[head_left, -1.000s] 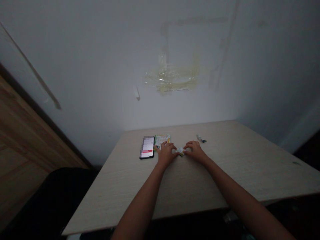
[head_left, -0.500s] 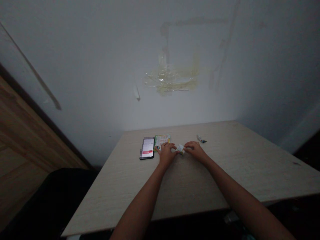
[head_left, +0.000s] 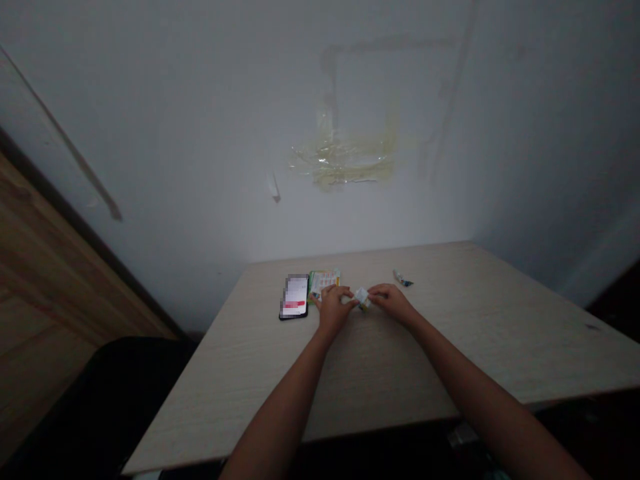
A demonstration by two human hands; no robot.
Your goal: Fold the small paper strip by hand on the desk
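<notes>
Between my two hands is a small white piece with yellow-green and dark marks (head_left: 363,295), perhaps paper or a wrapper; its exact kind is too small to tell. My left hand (head_left: 334,308) pinches its left side between thumb and fingers. On the other side, the fingertips of my right hand (head_left: 393,301) are closed on its right edge. Just behind my left hand lies a green and white printed packet or card (head_left: 325,279), partly covered by the fingers. A phone with its screen lit (head_left: 295,297) lies to the left of it.
A small crumpled scrap (head_left: 403,279) lies on the pale wooden table (head_left: 390,373), beyond my right hand. The wall (head_left: 200,133) rises behind the table, with peeling yellowed tape (head_left: 345,160) on it. At the left stands a dark object (head_left: 115,393).
The small white piece has turned slightly between my fingers, and more of its white face shows. Both hands stay almost in place.
</notes>
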